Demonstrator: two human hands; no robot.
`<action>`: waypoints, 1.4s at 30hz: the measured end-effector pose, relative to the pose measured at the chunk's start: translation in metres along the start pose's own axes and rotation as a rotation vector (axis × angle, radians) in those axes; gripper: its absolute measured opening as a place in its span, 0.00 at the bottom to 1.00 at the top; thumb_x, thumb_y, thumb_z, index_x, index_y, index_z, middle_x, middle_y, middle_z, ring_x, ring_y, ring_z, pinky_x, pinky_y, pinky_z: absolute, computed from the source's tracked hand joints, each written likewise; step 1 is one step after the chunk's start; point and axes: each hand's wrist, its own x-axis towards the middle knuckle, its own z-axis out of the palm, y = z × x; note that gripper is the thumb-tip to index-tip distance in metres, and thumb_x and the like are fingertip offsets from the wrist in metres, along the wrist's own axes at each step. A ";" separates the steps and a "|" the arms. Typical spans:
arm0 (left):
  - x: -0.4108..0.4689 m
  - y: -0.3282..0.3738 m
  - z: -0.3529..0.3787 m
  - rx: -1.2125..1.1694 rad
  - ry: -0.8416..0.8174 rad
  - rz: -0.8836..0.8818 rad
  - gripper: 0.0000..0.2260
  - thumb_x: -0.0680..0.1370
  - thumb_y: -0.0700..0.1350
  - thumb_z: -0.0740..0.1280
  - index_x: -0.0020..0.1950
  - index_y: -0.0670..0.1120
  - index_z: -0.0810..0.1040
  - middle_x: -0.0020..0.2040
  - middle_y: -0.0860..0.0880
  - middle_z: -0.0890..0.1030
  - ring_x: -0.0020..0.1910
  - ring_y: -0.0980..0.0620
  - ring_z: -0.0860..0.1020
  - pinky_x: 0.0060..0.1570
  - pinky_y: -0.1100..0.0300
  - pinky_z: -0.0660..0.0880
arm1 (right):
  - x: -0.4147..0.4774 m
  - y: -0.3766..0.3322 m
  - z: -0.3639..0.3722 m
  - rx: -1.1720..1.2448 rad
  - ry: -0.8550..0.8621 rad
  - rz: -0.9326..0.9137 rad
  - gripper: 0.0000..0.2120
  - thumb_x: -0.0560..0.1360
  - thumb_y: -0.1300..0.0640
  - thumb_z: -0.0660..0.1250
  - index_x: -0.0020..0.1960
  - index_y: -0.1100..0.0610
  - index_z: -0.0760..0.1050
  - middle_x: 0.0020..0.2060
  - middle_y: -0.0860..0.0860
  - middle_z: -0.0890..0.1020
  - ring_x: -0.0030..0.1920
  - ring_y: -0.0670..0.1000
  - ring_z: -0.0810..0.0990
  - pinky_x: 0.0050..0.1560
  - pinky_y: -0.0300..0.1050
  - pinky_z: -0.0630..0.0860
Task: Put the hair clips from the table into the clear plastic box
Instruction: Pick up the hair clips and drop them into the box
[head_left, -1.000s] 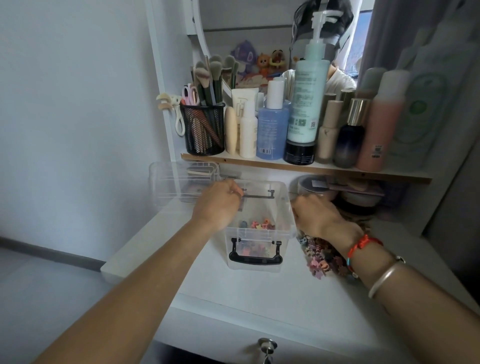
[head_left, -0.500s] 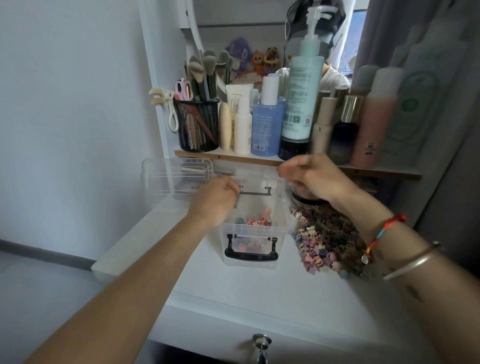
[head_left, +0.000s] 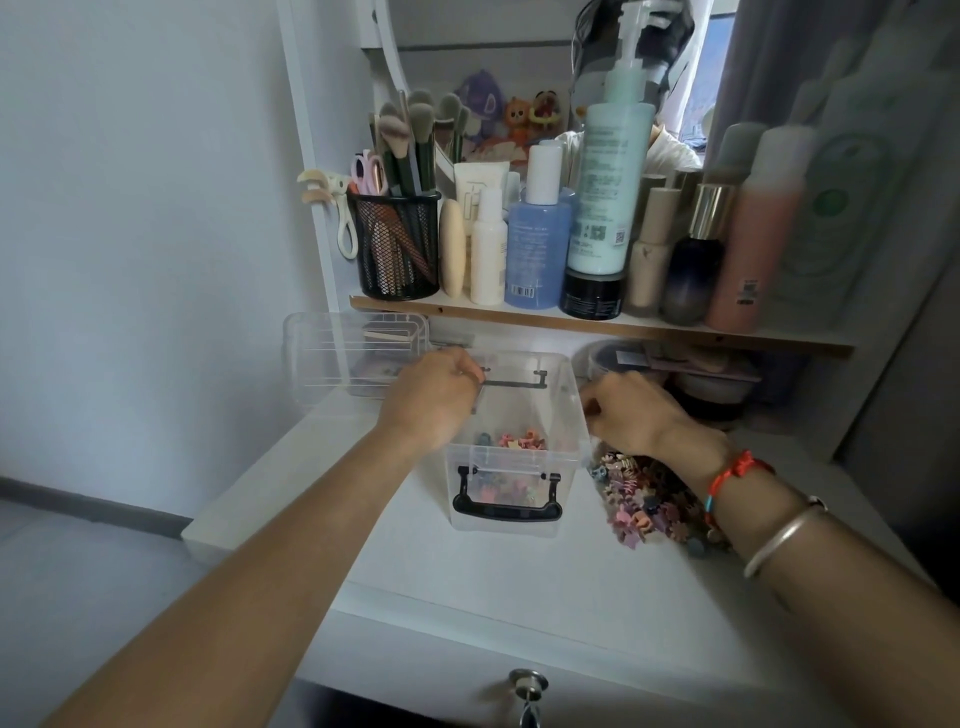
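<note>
The right hand (head_left: 628, 410) has come down from above the box (head_left: 519, 461) to the clips (head_left: 649, 499) piled on the table (head_left: 467, 582) just right of it, fingers curled on I cannot tell what; the left hand (head_left: 431, 400) holds the box's left rim.

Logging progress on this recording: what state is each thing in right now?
Box: open, few clips inside.
Lid: off, left of the box.
Pile: on the table, right of the box.
Left hand: grips the box's left rim.
Right hand: curled by the pile; hold unclear.
Drawer: shut, key in lock.
</note>
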 end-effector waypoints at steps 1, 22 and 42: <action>0.000 0.000 0.000 0.003 0.000 0.000 0.09 0.79 0.39 0.55 0.45 0.48 0.74 0.47 0.50 0.74 0.47 0.47 0.75 0.58 0.51 0.74 | 0.001 0.002 -0.002 0.044 0.028 0.005 0.12 0.74 0.62 0.61 0.50 0.53 0.81 0.51 0.53 0.83 0.54 0.55 0.79 0.53 0.44 0.74; -0.002 0.005 0.001 0.045 -0.004 -0.002 0.12 0.79 0.40 0.54 0.52 0.44 0.77 0.47 0.50 0.74 0.47 0.46 0.76 0.55 0.54 0.72 | -0.002 0.005 0.001 0.081 -0.073 -0.010 0.15 0.73 0.66 0.59 0.52 0.56 0.81 0.54 0.54 0.82 0.58 0.55 0.78 0.59 0.45 0.74; 0.000 0.004 0.002 0.059 -0.020 0.000 0.10 0.79 0.40 0.54 0.45 0.49 0.73 0.48 0.50 0.74 0.53 0.41 0.78 0.57 0.52 0.72 | 0.001 0.007 -0.017 0.431 0.185 0.051 0.08 0.74 0.62 0.65 0.50 0.61 0.82 0.44 0.50 0.82 0.46 0.46 0.78 0.39 0.24 0.67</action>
